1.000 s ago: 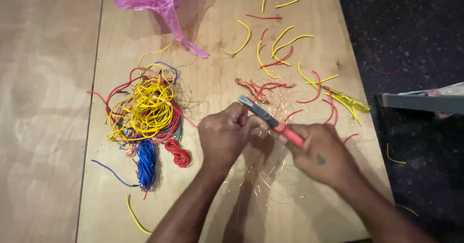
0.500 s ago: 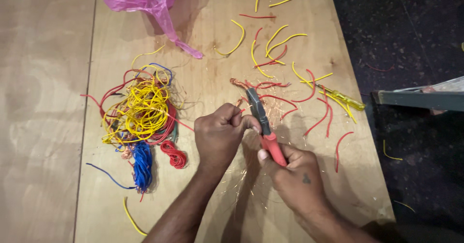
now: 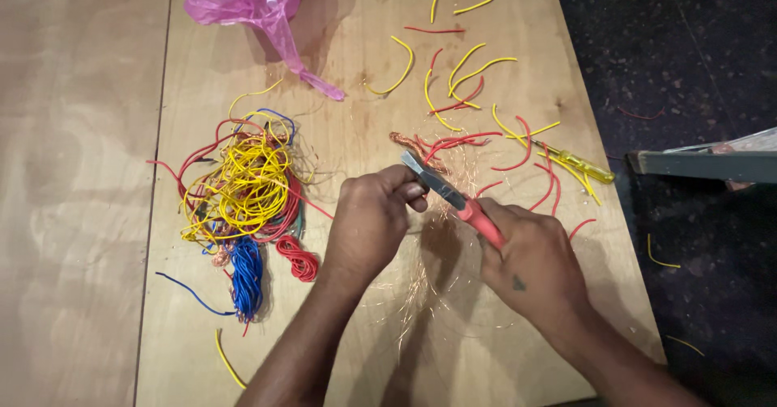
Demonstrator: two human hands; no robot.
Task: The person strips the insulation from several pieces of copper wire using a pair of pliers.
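Since the earlier frame the red-handled pliers [image 3: 453, 199] have swung from near upright to slanting up-left. The right hand [image 3: 530, 260] grips their handles; the left hand [image 3: 374, 213], fingers closed, meets the steel jaws above the bench [image 3: 356, 124], beside tangled wires [image 3: 243, 184].

Both forearms reach forward, left hand [image 3: 368, 217] fisted with fingers pinched, right hand [image 3: 530, 257] curled in a grip

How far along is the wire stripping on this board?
Done: stripped red and yellow sleeves litter the board's top right, and bare copper strands lie near the hands. In hand: the right hand works red-handled pliers against the left hand. Left: a large tangled wire pile.
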